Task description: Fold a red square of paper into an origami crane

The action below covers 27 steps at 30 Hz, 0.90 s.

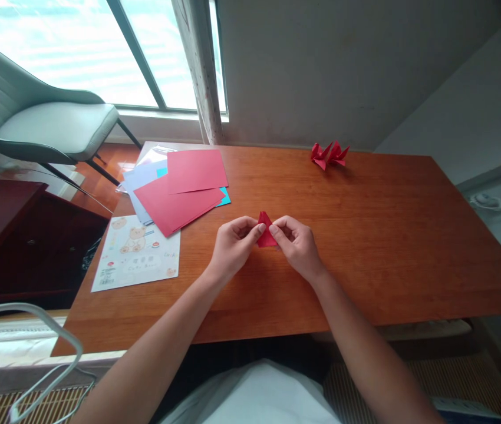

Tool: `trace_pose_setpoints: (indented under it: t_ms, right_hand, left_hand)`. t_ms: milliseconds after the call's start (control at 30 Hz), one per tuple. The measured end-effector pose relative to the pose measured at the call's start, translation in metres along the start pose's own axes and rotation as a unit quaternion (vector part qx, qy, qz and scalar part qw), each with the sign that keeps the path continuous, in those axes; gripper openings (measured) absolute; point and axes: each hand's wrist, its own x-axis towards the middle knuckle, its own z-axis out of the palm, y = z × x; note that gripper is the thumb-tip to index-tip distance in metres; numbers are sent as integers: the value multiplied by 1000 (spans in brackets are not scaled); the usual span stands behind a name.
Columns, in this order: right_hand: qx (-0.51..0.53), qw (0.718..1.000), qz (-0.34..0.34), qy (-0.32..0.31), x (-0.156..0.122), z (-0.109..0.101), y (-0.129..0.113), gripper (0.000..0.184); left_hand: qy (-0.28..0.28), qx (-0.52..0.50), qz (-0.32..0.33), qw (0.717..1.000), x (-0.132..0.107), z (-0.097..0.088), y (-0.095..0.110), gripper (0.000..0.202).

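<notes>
A small piece of folded red paper [267, 237] is held between my two hands, over the middle of the wooden table. My left hand [238, 238] pinches its left edge with thumb and fingers. On the other side, my right hand [295, 240] grips the right edge the same way. The folded paper narrows toward a split point at its top; its finer creases are too small to make out. Part of each side is covered by my thumbs.
Red paper sheets [197, 171] lie over pale and blue ones at the table's left. Nearer me is a bear-printed sheet [138, 253]. Folded red paper figures [330, 155] stand at the far edge of the table [387, 235]. A chair [56, 129] is by the window.
</notes>
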Motion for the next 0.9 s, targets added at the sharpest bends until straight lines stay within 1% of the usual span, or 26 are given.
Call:
trace_pose_setpoints:
  t_ms: [67, 133, 267, 333, 467, 567, 733, 900]
  right_hand:
    - [11, 1000, 2, -4, 1, 1, -1, 25]
    - [9, 1000, 5, 6, 1, 1, -1, 25]
    - [25, 998, 11, 49, 3, 0, 1, 26]
    - [37, 997, 15, 61, 4, 0, 2, 26]
    - [41, 998, 22, 51, 5, 0, 2, 27]
    - [37, 998, 14, 42, 3, -1, 1, 24]
    - [63, 997, 7, 52, 2, -2, 0, 21]
    - [63, 997, 21, 37, 4, -1, 1, 25]
  left_hand:
    - [3, -2, -1, 1000, 0, 0, 0, 32]
    - [-2, -4, -8, 1000, 0, 0, 1, 33]
    - [-48, -26, -45, 997, -1, 1, 4, 34]
    - [-68, -24, -60, 996, 0, 1, 4, 34]
    - [-60, -15, -55, 997, 0, 0, 2, 33]
    - [-54, -16, -46, 997, -1, -1, 2, 33]
    - [-72, -12, -49, 996, -2, 2, 6, 32]
    - [-82, -31, -62, 994, -1, 1, 8, 31]
